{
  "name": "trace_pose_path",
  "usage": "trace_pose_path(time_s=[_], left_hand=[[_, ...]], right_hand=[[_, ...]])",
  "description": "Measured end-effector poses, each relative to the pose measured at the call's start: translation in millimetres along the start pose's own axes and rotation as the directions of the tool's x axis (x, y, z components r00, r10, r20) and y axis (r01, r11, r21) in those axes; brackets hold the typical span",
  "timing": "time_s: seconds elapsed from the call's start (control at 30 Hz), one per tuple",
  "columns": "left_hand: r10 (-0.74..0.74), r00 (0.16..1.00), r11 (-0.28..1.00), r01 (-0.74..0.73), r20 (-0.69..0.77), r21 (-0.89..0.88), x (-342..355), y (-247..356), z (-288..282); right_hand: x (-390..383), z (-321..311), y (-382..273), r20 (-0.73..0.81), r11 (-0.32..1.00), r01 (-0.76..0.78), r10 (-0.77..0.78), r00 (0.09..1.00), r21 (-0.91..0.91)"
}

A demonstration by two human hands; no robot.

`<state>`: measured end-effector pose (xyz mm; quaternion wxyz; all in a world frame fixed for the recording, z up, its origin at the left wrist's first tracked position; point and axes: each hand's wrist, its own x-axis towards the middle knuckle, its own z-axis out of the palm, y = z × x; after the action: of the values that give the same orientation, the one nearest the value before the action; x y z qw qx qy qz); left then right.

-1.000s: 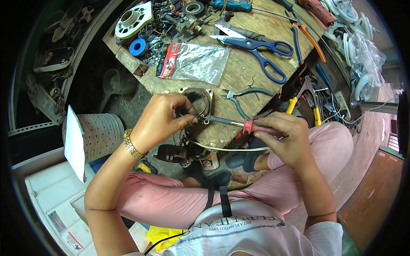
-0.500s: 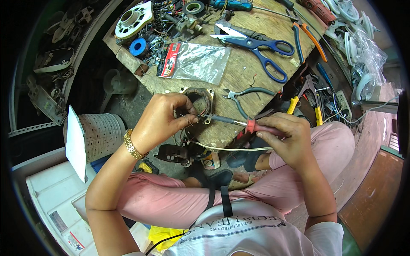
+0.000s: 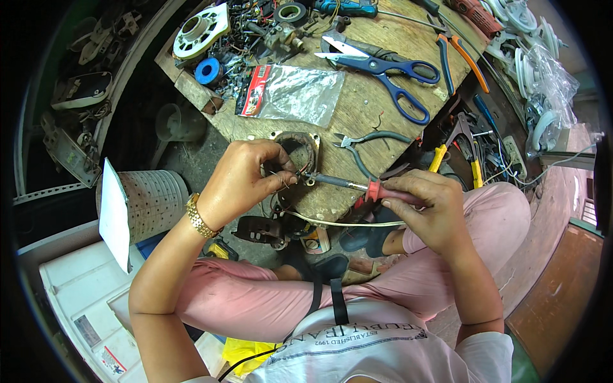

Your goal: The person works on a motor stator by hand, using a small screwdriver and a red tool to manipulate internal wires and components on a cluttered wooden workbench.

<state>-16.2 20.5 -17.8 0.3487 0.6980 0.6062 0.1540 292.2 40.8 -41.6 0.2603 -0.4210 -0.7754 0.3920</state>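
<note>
My left hand (image 3: 252, 172) pinches thin wires at a dark square-flanged motor part (image 3: 295, 144) on the front edge of the wooden board. My right hand (image 3: 424, 204) grips the red handle of a soldering iron (image 3: 376, 189), whose metal barrel points left to the wires by my left fingertips; whether the tip touches them is too small to tell. A pale cord (image 3: 345, 224) runs below both hands. Side cutters (image 3: 370, 137) lie just behind the iron, and a dark metal part (image 3: 255, 231) is below the board's edge.
The board (image 3: 357, 96) bears blue scissors (image 3: 408, 105), a plastic bag (image 3: 294, 96), orange-blue pliers (image 3: 469, 60), a tape roll (image 3: 290, 13) and small parts. More tools (image 3: 472, 166) lie at right. A perforated bucket (image 3: 150, 207) stands left; my crossed legs are below.
Both hands stay almost in the same position, with the iron held at the wires; the whole view has shifted only very slightly.
</note>
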Motion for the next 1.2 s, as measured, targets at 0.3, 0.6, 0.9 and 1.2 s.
trace_pose_path(time_s=[0.3, 0.6, 0.9, 1.2], left_hand=[[-0.003, 1.000, 0.996, 0.005, 0.022, -0.094, -3.0, -6.9, -4.9], [0.069, 0.996, 0.980, -0.079, -0.057, -0.181, -21.1, -27.4, -7.7], [0.094, 0.990, 0.994, -0.099, -0.105, -0.042, -29.1, -12.1, 0.8], [0.076, 0.995, 0.990, -0.067, -0.063, 0.123, -53.3, -42.2, -35.9]], right_hand=[[-2.0, -4.6, -4.7, -0.063, 0.958, -0.165, 0.184, 0.981, 0.236], [-6.4, -3.1, 0.5, -0.030, 0.659, -0.292, 0.432, 0.902, 0.693], [-7.2, -5.7, 3.2, -0.013, 0.526, -0.239, 0.429, 0.903, 0.816], [-17.1, -0.4, -12.7, 0.003, 0.430, -0.166, 0.354, 0.935, 0.887]])
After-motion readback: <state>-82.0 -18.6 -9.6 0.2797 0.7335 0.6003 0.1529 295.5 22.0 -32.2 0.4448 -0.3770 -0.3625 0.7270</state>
